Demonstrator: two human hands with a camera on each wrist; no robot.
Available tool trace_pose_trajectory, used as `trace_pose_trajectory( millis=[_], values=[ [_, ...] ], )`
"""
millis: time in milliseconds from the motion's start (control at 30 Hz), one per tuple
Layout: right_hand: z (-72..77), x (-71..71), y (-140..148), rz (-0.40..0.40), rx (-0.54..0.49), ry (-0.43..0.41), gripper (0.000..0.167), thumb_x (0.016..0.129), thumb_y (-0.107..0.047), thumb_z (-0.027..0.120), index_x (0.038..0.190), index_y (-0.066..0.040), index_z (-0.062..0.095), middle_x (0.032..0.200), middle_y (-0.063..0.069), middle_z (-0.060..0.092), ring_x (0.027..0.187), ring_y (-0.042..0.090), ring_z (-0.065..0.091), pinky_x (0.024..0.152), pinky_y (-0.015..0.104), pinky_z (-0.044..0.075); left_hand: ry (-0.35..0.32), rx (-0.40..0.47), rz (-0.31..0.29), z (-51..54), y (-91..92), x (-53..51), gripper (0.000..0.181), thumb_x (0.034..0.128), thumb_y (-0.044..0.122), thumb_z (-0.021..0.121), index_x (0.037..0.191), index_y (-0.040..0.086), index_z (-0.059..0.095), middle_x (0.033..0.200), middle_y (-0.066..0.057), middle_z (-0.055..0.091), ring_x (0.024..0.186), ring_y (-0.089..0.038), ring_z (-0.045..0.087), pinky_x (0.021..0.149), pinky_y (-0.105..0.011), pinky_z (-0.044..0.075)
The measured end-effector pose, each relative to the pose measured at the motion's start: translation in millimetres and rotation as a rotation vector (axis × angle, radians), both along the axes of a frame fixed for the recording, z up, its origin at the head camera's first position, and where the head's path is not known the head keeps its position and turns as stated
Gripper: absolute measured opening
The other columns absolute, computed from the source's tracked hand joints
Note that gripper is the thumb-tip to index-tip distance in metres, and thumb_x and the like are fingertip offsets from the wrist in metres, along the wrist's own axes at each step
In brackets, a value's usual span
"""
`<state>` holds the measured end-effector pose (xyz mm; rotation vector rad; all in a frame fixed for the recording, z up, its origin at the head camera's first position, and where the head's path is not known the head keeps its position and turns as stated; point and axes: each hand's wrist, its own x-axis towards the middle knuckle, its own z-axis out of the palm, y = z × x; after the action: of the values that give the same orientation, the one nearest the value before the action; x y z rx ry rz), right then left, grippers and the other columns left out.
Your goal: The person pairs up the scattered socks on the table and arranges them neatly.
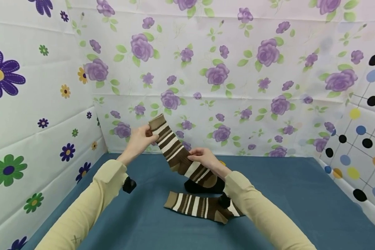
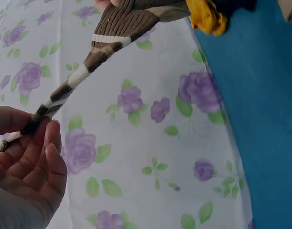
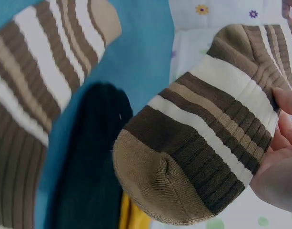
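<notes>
A brown sock with white and tan stripes (image 1: 172, 146) hangs in the air, slanting from its cuff at upper left to its tan toe at lower right. My left hand (image 1: 140, 140) pinches it near the cuff, thumb against fingers. Around the instep, my right hand (image 1: 206, 158) pinches the same sock; the right wrist view shows the tan toe (image 3: 150, 186) dangling free of that hand. A matching striped sock (image 1: 195, 205) lies flat on the table below, its toe end partly hidden by the right wrist's camera and sleeve.
Behind the held sock, a black sock-like item (image 1: 193, 186) lies on the blue table (image 1: 137, 215). Bunched yellow fabric (image 2: 206, 18) shows beside it in the left wrist view. Flower-printed sheets (image 1: 187, 83) wall the back and left; a dotted sheet (image 1: 362, 146) stands at right.
</notes>
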<state>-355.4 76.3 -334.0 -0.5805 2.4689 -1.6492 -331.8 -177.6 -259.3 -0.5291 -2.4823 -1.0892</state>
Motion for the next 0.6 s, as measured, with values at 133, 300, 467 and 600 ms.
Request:
trace_pose_trajectory(
  millis=[133,300,467,600],
  values=[
    [6.0,0.1,16.2,0.036,0.068,0.011,0.027,0.089,-0.019,0.06,0.11,-0.003,0.06,0.104,0.006,0.059,0.1,0.023,0.053,0.084,0.042,0.04,-0.038,0.019,0.006,-7.1,4.1,1.6,0.018,0.0857,0.016,0.058,0.076,0.002,0.052,0.064,-0.007,0.06,0.053,-0.022,0.053,0.046,-0.031,0.032],
    [9.4,-1.3,31.5,0.057,0.132,0.038,0.025,0.088,-0.017,0.061,0.106,-0.001,0.062,0.098,0.006,0.061,0.094,0.022,0.055,0.081,0.04,0.042,-0.087,0.055,-0.006,-18.3,9.7,3.4,0.017,0.0854,0.017,0.059,0.084,0.001,0.057,0.067,-0.008,0.061,0.058,-0.021,0.055,0.052,-0.033,0.04],
    [11.5,-1.2,43.8,0.071,0.188,0.068,0.024,0.087,-0.016,0.062,0.105,0.0,0.063,0.097,0.005,0.061,0.09,0.02,0.057,0.076,0.036,0.044,-0.115,0.107,-0.046,-26.2,17.3,4.1,0.016,0.0849,0.015,0.061,0.086,-0.001,0.059,0.069,-0.009,0.061,0.061,-0.021,0.057,0.059,-0.036,0.046],
    [15.2,0.9,54.1,0.084,0.213,0.07,0.024,0.087,-0.016,0.062,0.105,0.0,0.063,0.098,0.006,0.061,0.091,0.02,0.056,0.077,0.036,0.044,-0.131,0.131,-0.06,-29.5,24.0,5.3,0.017,0.0849,0.015,0.061,0.086,-0.002,0.058,0.07,-0.01,0.062,0.062,-0.021,0.058,0.061,-0.038,0.047]
  ],
)
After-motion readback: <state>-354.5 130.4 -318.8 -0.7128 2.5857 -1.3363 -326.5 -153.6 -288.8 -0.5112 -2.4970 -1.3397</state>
